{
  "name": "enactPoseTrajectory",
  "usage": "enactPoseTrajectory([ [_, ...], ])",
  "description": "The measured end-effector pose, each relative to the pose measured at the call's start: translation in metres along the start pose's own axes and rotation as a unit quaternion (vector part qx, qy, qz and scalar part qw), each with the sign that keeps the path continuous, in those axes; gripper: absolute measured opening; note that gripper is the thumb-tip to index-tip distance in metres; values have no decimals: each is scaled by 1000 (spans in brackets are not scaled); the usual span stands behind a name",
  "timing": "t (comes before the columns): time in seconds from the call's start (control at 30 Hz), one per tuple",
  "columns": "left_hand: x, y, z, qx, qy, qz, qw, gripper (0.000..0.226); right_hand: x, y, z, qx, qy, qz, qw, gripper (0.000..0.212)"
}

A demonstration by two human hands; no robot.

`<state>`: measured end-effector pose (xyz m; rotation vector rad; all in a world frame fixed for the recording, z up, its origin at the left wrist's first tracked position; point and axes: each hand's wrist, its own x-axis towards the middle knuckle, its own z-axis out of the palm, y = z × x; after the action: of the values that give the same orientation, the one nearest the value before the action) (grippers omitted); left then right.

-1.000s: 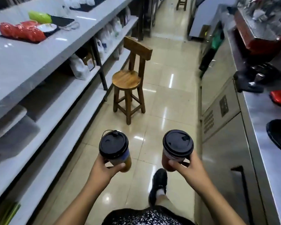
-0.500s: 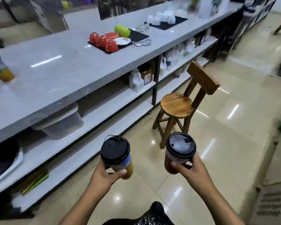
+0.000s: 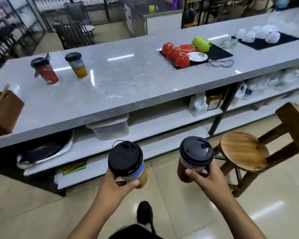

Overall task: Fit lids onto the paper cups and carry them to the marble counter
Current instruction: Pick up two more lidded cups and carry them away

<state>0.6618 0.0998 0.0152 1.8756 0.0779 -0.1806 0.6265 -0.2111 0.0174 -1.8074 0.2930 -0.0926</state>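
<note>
Marble table [image 3: 128, 80] lies ahead, so with our left hand [image 3: 114, 185] clasping the blue-yellow cup [image 3: 136, 173] and right hand [image 3: 209, 178] the red cup [image 3: 183, 171], we should carry both level.

A wooden stool [image 3: 243, 150] stands just to the right of the right hand [image 3: 209, 178]. A black shoe [image 3: 144, 213] is on the shiny floor [image 3: 24, 204], below the left hand [image 3: 117, 184] and a bit to its right. Just ahead of the left hand, a clear plastic box [image 3: 110, 129] sits on a white shelf [image 3: 162, 125]. A dark tray [image 3: 45, 149] lies on a shelf to the left of that hand. A white jug [image 3: 197, 106] stands on the shelf ahead of the right hand. Far ahead of the right hand, red cups [image 3: 176, 52] sit on a black mat [image 3: 217, 52], with a green cup [image 3: 200, 43] and a small white plate [image 3: 198, 56] beside them. White cups [image 3: 259, 33] rest on another mat [image 3: 274, 43] further right. A brown box [image 3: 5, 114] is far to the left of the left hand. Black chairs [image 3: 76, 31] stand far away at the back.
</note>
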Motion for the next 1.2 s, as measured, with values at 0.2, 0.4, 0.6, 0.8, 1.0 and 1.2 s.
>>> enactPoseTrajectory([
  [0.2, 70, 3, -21, -12, 38, 7, 999, 77, 88, -27, 37, -8, -51, -20, 998, 73],
  [0.4, 169, 18, -55, -51, 51, 13, 997, 81, 177, -72, 80, -35, -65, -51, 996, 66],
  [0.6, 243, 27, -104, -75, 60, 22, 995, 81, 249, -112, 121, -30, -57, -72, 995, 64],
  [0.8, 293, 33, -146, -55, 80, 33, 995, 76, 299, -140, 157, -21, -73, -82, 994, 66],
  [1.0, 333, 44, -163, -60, 110, 36, 992, 72, 349, -165, 181, -19, -104, -98, 990, 68],
  [1.2, 379, 59, -167, -61, 118, 42, 990, 81, 414, -175, 205, -17, -131, -116, 984, 75],
])
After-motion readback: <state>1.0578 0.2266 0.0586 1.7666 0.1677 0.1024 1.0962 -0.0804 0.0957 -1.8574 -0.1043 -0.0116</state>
